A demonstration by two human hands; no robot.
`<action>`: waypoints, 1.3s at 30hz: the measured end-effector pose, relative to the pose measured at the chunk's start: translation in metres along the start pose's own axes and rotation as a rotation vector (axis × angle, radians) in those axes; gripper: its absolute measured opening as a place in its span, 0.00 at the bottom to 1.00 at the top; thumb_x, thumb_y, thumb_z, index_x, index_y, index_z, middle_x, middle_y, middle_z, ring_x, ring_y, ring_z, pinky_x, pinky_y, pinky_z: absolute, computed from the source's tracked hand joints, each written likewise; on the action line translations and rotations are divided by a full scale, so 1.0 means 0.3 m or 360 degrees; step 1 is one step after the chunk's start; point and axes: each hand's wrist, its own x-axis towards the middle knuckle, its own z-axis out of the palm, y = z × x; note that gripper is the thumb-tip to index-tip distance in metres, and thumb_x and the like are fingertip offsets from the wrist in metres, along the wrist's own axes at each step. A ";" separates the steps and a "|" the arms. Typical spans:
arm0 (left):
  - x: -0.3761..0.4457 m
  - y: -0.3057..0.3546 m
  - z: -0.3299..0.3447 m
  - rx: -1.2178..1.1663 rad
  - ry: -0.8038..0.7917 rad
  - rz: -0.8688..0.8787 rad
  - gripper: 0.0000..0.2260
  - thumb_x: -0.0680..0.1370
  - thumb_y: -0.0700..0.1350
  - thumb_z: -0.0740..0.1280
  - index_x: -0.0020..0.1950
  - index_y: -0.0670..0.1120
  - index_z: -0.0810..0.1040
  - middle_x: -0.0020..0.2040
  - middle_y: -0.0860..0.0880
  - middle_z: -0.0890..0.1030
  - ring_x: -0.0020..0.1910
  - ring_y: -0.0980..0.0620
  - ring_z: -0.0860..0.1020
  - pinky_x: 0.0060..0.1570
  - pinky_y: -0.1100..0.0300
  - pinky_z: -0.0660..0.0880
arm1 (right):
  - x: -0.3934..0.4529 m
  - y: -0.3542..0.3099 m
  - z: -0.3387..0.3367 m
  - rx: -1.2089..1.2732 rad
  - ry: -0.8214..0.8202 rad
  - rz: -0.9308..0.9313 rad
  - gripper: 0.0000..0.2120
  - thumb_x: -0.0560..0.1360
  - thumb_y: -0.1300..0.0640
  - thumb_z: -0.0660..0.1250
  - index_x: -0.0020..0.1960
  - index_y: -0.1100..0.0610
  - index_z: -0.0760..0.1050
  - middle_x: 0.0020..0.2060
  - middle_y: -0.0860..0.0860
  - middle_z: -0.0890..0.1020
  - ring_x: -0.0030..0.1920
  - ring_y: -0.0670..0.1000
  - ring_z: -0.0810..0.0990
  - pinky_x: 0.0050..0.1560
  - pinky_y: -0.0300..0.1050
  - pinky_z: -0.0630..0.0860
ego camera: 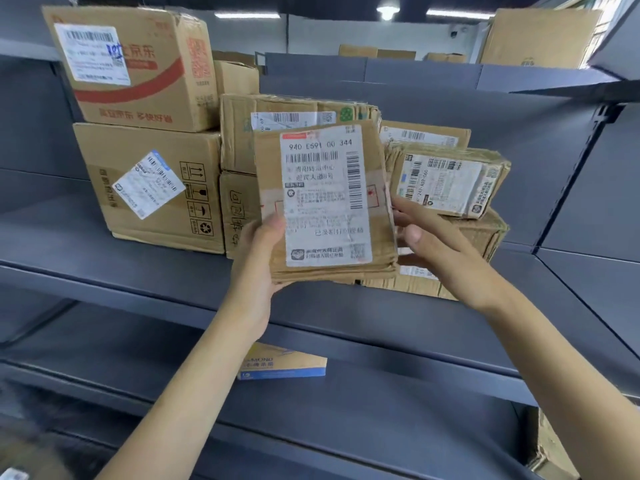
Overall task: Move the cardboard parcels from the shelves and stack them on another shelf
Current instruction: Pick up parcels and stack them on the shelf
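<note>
A flat cardboard parcel with a large white shipping label is held upright in front of the grey shelf. My left hand grips its lower left edge, thumb on the front. My right hand touches its right edge with loosely bent fingers. Behind it stand stacked parcels: a big box with a red-striped box on top at the left, two medium boxes in the middle, and a small labelled parcel on a worn box at the right.
A blue and tan carton lies on the shelf below. More cardboard boxes sit on far top shelves. Another box shows at the bottom right. The shelf's upright bracket is at the right.
</note>
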 end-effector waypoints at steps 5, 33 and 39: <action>-0.069 -0.058 0.033 0.0179 -0.0233 0.0056 0.36 0.64 0.65 0.65 0.69 0.56 0.61 0.67 0.53 0.73 0.65 0.55 0.73 0.68 0.50 0.68 | 0.003 0.037 0.055 0.0344 -0.0046 0.0131 0.51 0.60 0.37 0.76 0.76 0.42 0.54 0.69 0.42 0.71 0.69 0.47 0.71 0.68 0.55 0.68; -0.029 -0.017 -0.512 0.0881 0.0480 0.0114 0.21 0.76 0.33 0.65 0.51 0.60 0.68 0.56 0.54 0.79 0.57 0.55 0.77 0.59 0.52 0.75 | 0.223 0.085 0.586 -0.0122 0.0082 0.0038 0.39 0.74 0.63 0.69 0.77 0.57 0.49 0.60 0.33 0.67 0.58 0.26 0.67 0.58 0.22 0.64; 0.080 0.016 -0.730 0.1061 0.0480 0.0146 0.18 0.78 0.35 0.64 0.61 0.52 0.65 0.56 0.55 0.75 0.55 0.57 0.74 0.54 0.61 0.71 | 0.367 0.093 0.812 -0.0168 0.0249 0.0135 0.36 0.76 0.58 0.68 0.77 0.55 0.51 0.62 0.43 0.72 0.61 0.40 0.69 0.53 0.22 0.66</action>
